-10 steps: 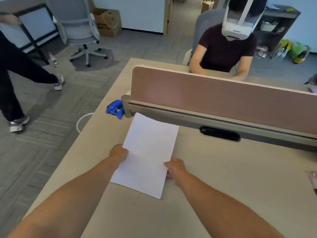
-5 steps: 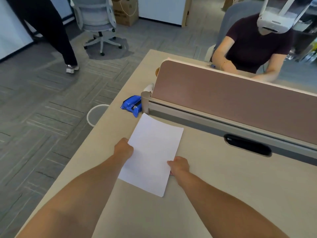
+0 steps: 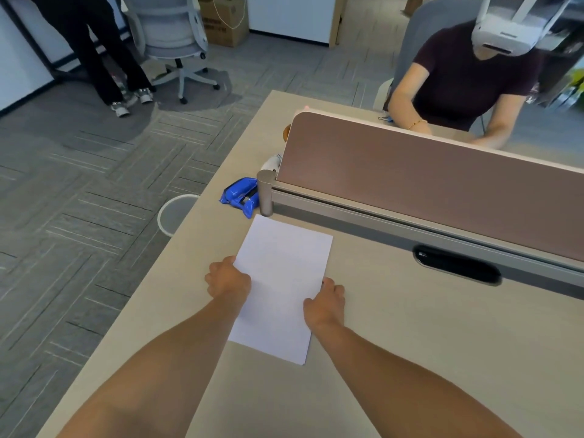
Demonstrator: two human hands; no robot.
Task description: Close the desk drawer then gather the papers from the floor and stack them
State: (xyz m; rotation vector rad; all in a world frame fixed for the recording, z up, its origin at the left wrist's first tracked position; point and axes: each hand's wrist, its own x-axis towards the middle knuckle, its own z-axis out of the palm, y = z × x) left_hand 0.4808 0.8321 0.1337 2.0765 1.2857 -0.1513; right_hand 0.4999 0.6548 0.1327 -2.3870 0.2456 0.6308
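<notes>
A stack of white papers (image 3: 281,273) lies flat on the beige desk (image 3: 410,358), its far corner near the end post of the divider. My left hand (image 3: 227,279) grips the stack's left edge, fingers curled over it. At the right edge, my right hand (image 3: 325,300) presses against the stack with its fingers bent. The papers sit squared between both hands. No desk drawer shows in this view, and no papers show on the floor.
A brown divider panel (image 3: 426,184) runs across the desk behind the papers, with a black cable slot (image 3: 458,268) at its foot. A blue object (image 3: 240,196) lies by the divider's post. A waste bin (image 3: 175,213) stands beside the desk. One person sits opposite, another stands by an office chair (image 3: 170,36).
The view has shifted leftward and tilted, so the papers appear further right. Both hands stay on the stack's edges. The standing person has walked toward the office chair.
</notes>
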